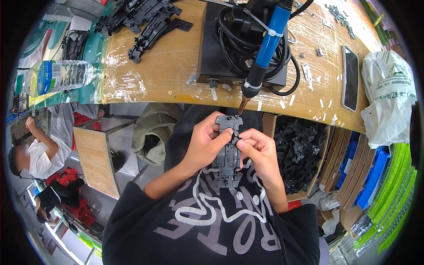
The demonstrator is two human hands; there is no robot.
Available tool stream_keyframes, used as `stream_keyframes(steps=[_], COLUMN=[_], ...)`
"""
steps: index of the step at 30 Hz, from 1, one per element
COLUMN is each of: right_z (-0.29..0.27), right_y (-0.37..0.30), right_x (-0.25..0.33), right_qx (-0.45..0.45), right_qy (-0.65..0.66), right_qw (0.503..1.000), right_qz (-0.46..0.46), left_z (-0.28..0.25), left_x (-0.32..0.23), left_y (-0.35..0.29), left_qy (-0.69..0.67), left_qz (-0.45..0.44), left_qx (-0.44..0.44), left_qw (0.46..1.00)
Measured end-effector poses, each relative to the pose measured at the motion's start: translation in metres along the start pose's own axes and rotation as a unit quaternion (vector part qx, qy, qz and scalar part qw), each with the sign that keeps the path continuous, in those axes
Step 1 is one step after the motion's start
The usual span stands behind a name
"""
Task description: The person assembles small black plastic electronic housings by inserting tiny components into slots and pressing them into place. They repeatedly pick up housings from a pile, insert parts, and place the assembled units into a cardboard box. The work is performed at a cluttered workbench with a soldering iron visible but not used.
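Note:
Over my lap, just off the table's front edge, I hold a long dark grey plastic part (227, 161) upright in the picture. My left hand (207, 141) grips its upper left side, the thumb lying across its face. At its right edge is my right hand (259, 152), thumb and forefinger pinched together; whatever is between those fingertips is too small or hidden to name. Right above the part hangs a blue-handled soldering iron (270, 44), its copper-coloured tip (241, 106) pointing down close to the part's top end.
A black box with coiled cable (207, 62) sits on the table (145, 84). Similar black parts (152, 31) lie at the back left, beside a plastic bottle (62, 77). Rightward are a phone (350, 78), a white bag (386, 92) and a carton of dark parts (298, 150). Two people sit at left.

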State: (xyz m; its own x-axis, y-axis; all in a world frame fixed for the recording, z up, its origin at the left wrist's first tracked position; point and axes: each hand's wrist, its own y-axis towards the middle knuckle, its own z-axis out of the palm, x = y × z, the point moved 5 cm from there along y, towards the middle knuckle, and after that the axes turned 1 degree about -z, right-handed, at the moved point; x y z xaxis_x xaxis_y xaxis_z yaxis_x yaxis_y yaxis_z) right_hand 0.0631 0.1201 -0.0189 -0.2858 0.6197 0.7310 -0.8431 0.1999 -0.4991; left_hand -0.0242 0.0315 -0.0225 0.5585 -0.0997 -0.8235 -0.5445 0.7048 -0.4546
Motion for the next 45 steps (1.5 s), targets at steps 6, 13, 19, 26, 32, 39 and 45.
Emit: stream_keyframes(steps=[6,13,19,26,32,39,45], right_z=[-0.001,-0.006,-0.004,-0.003,-0.004,-0.002,-0.004], right_y=[0.002,0.008,0.009,0.006,0.007,0.008,0.009], right_x=[-0.003,-0.007,-0.003,-0.002,-0.003,0.000,-0.001], right_qx=[-0.005,-0.006,-0.008,-0.015,-0.012,-0.019,-0.024], right_qy=[0.010,0.004,0.001,0.007,0.009,0.016,0.014], right_qw=[1.000,1.000,1.000,1.000,1.000,1.000,1.000], right_qz=[-0.002,-0.003,-0.015,-0.015,-0.013,-0.009,-0.003], left_z=[0.000,-0.004,-0.002,0.000,-0.001,0.000,0.000], left_x=[-0.001,0.005,-0.003,-0.003,-0.001,-0.004,-0.005], left_y=[0.002,0.009,0.007,0.007,0.008,0.008,0.008], left_qy=[0.007,0.028,0.019,0.018,0.011,0.018,0.026], left_qz=[0.016,0.010,0.016,0.013,0.012,0.009,0.016], left_qx=[-0.015,-0.023,-0.023,-0.019,-0.019,-0.025,-0.027], left_qw=[1.000,0.999,0.999,1.000,1.000,0.999,0.999])
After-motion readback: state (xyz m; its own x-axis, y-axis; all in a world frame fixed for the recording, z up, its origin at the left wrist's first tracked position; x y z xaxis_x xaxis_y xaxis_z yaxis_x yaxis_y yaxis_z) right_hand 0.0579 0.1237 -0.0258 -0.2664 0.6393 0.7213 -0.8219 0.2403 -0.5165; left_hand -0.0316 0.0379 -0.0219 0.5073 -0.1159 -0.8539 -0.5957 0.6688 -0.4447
